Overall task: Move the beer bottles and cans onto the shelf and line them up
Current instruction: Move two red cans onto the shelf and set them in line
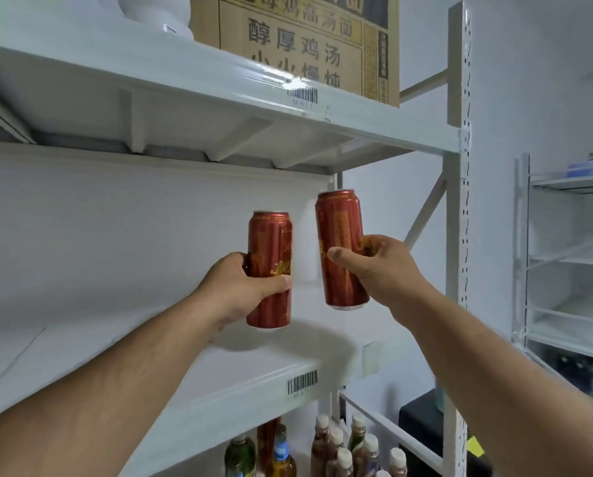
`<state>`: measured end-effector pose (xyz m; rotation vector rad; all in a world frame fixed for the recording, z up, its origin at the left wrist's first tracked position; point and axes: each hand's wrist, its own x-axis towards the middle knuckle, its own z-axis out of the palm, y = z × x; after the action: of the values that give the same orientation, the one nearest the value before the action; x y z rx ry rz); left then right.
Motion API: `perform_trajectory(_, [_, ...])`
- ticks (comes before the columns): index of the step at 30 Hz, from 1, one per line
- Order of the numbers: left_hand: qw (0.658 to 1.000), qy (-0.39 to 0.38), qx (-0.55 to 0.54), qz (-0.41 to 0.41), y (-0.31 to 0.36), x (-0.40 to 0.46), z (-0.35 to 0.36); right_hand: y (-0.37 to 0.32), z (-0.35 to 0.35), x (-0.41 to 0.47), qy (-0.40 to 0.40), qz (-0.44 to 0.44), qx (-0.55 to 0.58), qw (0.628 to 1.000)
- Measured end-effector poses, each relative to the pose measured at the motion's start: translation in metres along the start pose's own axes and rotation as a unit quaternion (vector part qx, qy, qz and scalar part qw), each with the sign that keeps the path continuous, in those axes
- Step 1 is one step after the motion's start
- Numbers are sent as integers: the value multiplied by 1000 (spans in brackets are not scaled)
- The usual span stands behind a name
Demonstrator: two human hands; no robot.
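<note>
each hand's grip wraps a red can, left hand and right hand, fingers hiding labels.

Two red beer cans are up, one on the left and one on the right, each in one of two hands, left and right. One printed cardboard box sits far up on the top shelf. Below, near the bottom edge, stand perhaps ten bottles, though blur and cropping make that count unsure.
</note>
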<state>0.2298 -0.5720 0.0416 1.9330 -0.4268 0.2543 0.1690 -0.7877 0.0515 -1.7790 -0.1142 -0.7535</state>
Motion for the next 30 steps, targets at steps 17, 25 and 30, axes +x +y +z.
perform_trajectory(17, [998,55,-8,-31,30,121,97,100,-28,183,-52,25,14,998])
perform_trajectory(25, [991,122,-2,-57,21,173,138,155,-17,261,-102,36,32,994])
perform_trajectory(30, [985,159,0,-66,5,190,148,182,-1,294,-104,66,29,992])
